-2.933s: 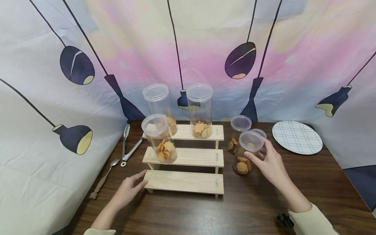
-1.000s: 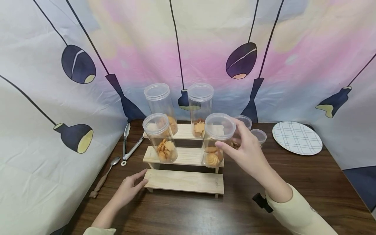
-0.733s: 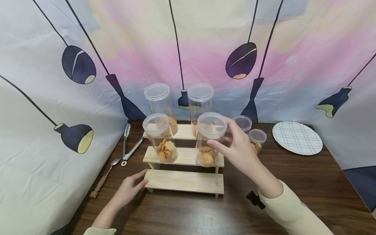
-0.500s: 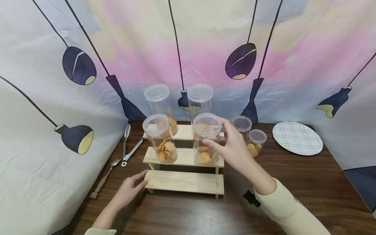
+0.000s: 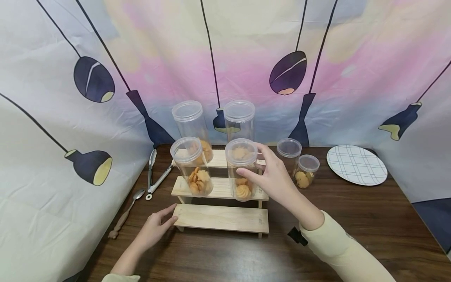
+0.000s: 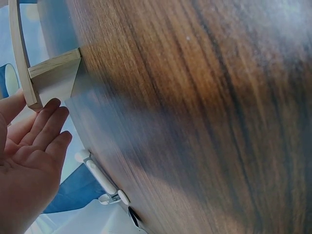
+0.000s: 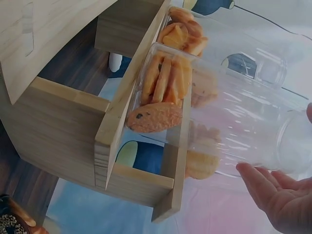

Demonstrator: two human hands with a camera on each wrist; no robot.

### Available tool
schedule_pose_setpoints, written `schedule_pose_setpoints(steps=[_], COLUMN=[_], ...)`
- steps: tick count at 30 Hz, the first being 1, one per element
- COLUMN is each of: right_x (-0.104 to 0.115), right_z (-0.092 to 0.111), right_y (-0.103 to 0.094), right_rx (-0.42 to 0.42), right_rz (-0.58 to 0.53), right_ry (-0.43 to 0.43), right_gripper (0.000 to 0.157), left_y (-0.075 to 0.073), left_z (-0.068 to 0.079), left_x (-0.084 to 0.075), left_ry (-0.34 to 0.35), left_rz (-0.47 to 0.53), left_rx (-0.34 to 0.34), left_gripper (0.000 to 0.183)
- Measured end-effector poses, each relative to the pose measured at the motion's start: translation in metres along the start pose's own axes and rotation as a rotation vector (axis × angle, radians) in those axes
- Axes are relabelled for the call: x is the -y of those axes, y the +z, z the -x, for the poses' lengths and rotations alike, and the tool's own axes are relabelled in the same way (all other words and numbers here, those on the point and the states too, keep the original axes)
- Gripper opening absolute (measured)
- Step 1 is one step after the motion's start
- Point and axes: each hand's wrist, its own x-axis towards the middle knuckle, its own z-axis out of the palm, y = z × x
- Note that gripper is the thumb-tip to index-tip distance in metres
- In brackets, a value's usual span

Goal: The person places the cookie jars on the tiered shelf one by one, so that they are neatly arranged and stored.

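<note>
My right hand point(image 5: 269, 174) grips a clear lidded jar point(image 5: 241, 168) of cookies near its top, thumb in front and fingers round the far side. This jar stands upright at the right part of the middle step of a three-step wooden stand point(image 5: 220, 216). In the right wrist view the jar's base point(image 7: 146, 83) is at the step board. My left hand point(image 5: 155, 229) holds the left end of the lowest step; in the left wrist view the thumb and fingers point(image 6: 51, 119) lie on either side of the board. Another cookie jar point(image 5: 192, 168) stands left on the middle step.
Two taller jars point(image 5: 188, 117) stand on the top step. Right of the stand are two smaller jars point(image 5: 305, 172) and a checked plate point(image 5: 356, 164). Tongs point(image 5: 155, 178) and a spoon point(image 5: 125, 213) lie to the left. A printed cloth hangs behind.
My right hand has carried the jar from the table at the right, leftward onto the middle step, and shifted it further left there. The left hand has stayed at the lowest step.
</note>
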Motion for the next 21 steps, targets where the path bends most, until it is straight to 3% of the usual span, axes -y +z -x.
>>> schedule_pose_setpoints(steps=[9,21], right_x=[-0.0007,-0.0001], right_z=[-0.0015,0.0005], right_y=[0.0027,0.0018], right_rx=[-0.021,0.011], right_rz=[-0.003,0.054], right_ry=[-0.044,-0.023], right_gripper=[0.073,0.077], left_y=[0.0001,0.0004], left_z=[-0.0005,-0.0008], left_x=[0.0003,0.0015], left_ry=[-0.007,-0.011], left_rz=[-0.004,-0.005], left_rx=[-0.009,-0.006], left_gripper=[0.054,0.054])
